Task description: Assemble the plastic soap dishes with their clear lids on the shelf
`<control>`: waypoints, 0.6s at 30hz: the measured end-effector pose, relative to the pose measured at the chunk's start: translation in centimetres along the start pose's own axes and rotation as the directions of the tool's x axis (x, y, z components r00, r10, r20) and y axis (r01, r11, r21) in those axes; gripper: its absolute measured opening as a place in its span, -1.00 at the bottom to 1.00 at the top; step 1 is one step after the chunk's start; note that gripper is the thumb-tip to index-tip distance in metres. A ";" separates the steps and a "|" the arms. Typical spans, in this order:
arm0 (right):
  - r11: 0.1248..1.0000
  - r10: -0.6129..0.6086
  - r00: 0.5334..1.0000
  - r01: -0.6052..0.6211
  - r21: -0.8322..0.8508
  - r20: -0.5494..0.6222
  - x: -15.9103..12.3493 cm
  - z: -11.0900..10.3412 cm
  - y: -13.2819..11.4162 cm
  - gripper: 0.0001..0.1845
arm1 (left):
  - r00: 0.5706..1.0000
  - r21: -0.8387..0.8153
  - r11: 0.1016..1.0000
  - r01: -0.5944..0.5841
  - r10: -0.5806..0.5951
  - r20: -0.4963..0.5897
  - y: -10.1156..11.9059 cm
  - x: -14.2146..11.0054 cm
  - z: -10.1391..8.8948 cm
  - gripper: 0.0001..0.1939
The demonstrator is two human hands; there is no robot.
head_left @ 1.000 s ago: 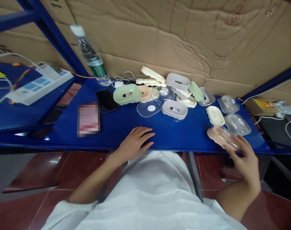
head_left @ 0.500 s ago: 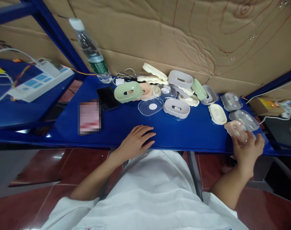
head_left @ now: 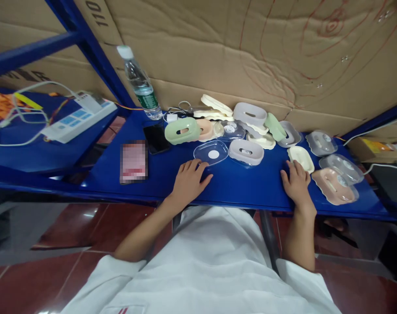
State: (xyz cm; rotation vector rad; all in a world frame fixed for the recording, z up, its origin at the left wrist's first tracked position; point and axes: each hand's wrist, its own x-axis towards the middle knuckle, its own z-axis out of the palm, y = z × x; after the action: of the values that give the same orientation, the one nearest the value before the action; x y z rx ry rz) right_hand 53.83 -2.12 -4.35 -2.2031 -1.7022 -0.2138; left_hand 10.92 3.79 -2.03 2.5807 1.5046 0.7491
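Observation:
My left hand (head_left: 189, 181) lies flat on the blue table (head_left: 244, 185), fingers spread, holding nothing, just short of a clear oval lid (head_left: 211, 152). My right hand (head_left: 296, 183) rests palm down on the table with its fingertips at the near edge of a cream soap-dish tray (head_left: 301, 158). A pink soap dish with a clear lid (head_left: 334, 186) sits on the table right of that hand, apart from it. Several more soap dishes in grey (head_left: 246, 151), green (head_left: 182, 131), cream and clear plastic lie heaped along the back.
A water bottle (head_left: 142, 87) leans against the cardboard wall (head_left: 251, 52) at the back left. A black phone (head_left: 156, 138) and a small blurred card (head_left: 133, 162) lie left of my left hand. A white power strip (head_left: 79, 120) with cables sits on the left shelf.
My right hand has let go of the pink lidded soap dish, left it at the right, and moved left onto the table by the cream tray. My left hand stayed put.

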 end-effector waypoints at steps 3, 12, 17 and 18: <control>0.997 -0.043 0.997 0.047 0.058 -0.064 -0.5 -0.5 -0.1 -0.36 | 0.998 -0.033 0.999 0.013 -0.015 -0.061 -0.6 -0.5 -0.4 -0.79; 0.981 -0.173 0.984 0.176 0.076 -0.052 -3.4 -2.3 -3.7 -0.55 | 0.998 -0.001 1.000 -0.023 0.023 -0.057 -0.2 -0.8 -0.6 -0.67; 0.952 -0.279 0.959 0.269 0.145 0.056 -5.9 -4.3 -3.5 -0.58 | 0.996 0.039 0.998 0.047 -0.044 -0.082 -2.2 1.4 -3.1 -0.56; 0.945 -0.300 0.952 0.287 0.158 0.063 -6.2 -4.6 -3.7 -0.59 | 0.995 0.105 0.993 0.063 -0.054 -0.086 -3.0 2.2 -3.5 -0.53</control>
State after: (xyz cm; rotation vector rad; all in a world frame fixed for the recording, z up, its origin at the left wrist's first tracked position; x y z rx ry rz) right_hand 49.06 -8.61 -1.41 -1.8717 -2.0222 -0.0630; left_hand 7.90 6.53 1.05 2.5979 1.6812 0.7992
